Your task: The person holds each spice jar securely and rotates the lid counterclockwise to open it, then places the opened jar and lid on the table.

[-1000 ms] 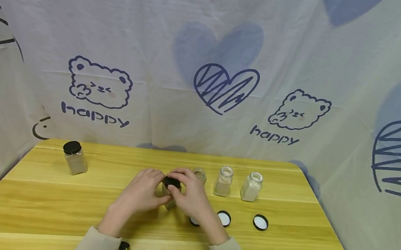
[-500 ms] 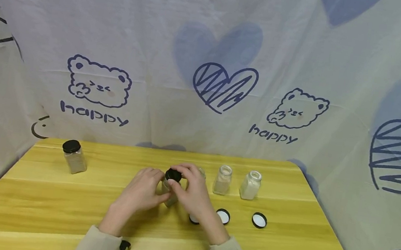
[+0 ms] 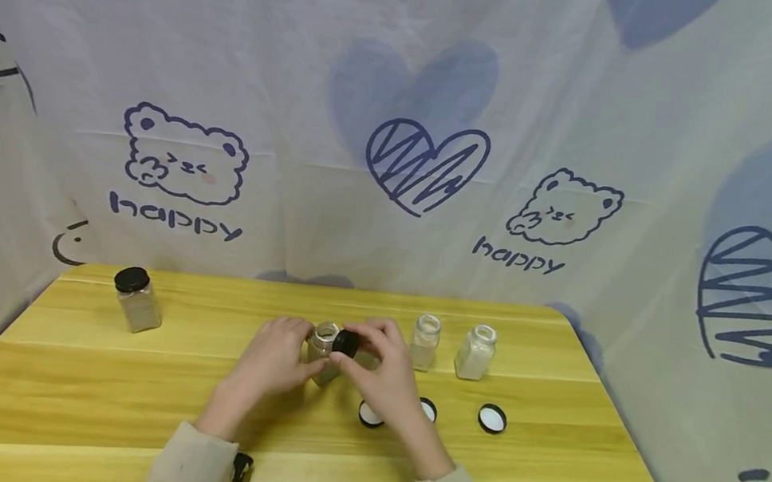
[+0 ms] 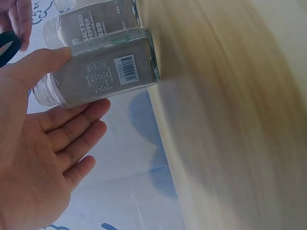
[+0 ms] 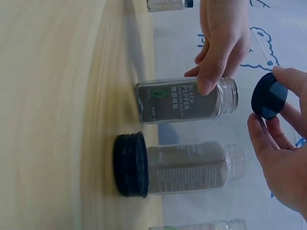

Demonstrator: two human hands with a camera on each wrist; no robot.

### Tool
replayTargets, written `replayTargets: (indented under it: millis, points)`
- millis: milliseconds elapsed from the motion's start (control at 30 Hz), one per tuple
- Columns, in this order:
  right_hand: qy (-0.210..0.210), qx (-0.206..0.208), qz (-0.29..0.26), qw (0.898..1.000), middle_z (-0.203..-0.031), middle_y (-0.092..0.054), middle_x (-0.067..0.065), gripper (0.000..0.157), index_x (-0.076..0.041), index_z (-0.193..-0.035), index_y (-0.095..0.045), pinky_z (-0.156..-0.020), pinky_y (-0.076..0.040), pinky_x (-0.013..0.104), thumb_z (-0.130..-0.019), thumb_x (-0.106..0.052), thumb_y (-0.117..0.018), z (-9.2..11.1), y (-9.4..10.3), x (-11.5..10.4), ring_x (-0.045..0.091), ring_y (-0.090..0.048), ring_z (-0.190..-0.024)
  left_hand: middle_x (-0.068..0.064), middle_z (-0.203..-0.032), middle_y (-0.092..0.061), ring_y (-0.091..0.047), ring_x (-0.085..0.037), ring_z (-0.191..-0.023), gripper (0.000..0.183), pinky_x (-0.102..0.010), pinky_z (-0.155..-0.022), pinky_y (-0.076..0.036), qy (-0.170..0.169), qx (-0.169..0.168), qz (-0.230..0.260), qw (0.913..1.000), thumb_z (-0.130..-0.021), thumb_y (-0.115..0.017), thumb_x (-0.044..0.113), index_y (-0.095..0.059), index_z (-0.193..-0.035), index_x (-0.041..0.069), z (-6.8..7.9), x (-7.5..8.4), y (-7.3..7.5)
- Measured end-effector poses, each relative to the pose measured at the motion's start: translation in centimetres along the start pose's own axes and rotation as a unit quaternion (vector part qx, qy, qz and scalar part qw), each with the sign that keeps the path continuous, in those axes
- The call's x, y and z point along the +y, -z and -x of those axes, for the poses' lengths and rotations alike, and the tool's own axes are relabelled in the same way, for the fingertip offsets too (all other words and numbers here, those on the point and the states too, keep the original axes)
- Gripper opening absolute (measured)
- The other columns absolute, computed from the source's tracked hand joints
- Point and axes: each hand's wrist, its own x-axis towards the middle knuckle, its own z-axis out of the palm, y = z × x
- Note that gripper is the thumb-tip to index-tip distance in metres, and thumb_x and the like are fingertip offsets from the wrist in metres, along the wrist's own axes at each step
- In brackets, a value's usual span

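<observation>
A glass spice jar (image 3: 322, 352) with its mouth uncovered stands near the middle of the table; the right wrist view shows "BLACK PEPPER" on its label (image 5: 180, 99). My left hand (image 3: 273, 356) holds it by the sides, thumb on one face and fingers against another. Just right of the jar's mouth, my right hand (image 3: 384, 371) pinches a black screw lid (image 3: 346, 344) between thumb and fingers, tilted and apart from the glass. Seen from the left wrist, a bare threaded neck (image 4: 45, 91) tops the jar.
A capped jar (image 3: 139, 306) stands far left. Two uncovered jars (image 3: 425, 344) stand to the right; another, marked "SALT AND PEPPER" (image 4: 96, 23), is mostly behind my right hand in the head view. Three black lids, including one at far right (image 3: 492, 419), lie white side up nearer me.
The black lid has come up off the held jar and moved right with my right hand, baring the mouth. My left hand keeps its hold on the jar.
</observation>
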Motion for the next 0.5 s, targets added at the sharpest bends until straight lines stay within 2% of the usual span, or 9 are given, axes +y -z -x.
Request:
replayTargets:
  millis: [167, 367, 500]
  points:
    - [-0.028, -0.018, -0.015, 0.999, -0.121, -0.060, 0.011, 0.036, -0.006, -0.120, -0.069, -0.098, -0.058, 0.048, -0.088, -0.007, -0.084, 0.4, 0.3, 0.4, 0.026, -0.067, -0.110, -0.016, -0.107, -0.072, -0.064, -0.038, -0.105, 0.050, -0.055, -0.103, -0.050, 0.008, -0.014, -0.009, 0.9998, -0.088, -0.082, 0.039, -0.069, -0.111, -0.003, -0.4, -0.2, 0.2]
    - [-0.058, -0.071, -0.010, 0.996, -0.125, -0.061, 0.015, 0.038, -0.002, -0.127, -0.066, -0.100, -0.058, 0.041, -0.092, -0.010, -0.081, 1.2, 0.3, 0.8, 0.026, -0.068, -0.111, -0.018, -0.111, -0.072, -0.064, -0.039, -0.108, 0.052, -0.056, -0.105, -0.049, 0.002, -0.027, -0.008, 0.9996, -0.088, -0.082, 0.039, -0.068, -0.115, -0.003, -0.8, -0.5, 0.3]
    - [-0.061, -0.104, 0.016, 0.993, -0.120, -0.062, 0.010, 0.036, -0.002, -0.124, -0.070, -0.100, -0.058, 0.041, -0.091, -0.012, -0.081, 1.6, 0.1, 1.5, 0.026, -0.068, -0.108, -0.019, -0.117, -0.071, -0.064, -0.039, -0.112, 0.053, -0.056, -0.107, -0.048, -0.006, -0.035, -0.006, 0.9994, -0.089, -0.081, 0.038, -0.067, -0.119, -0.003, -1.1, -0.8, 0.3]
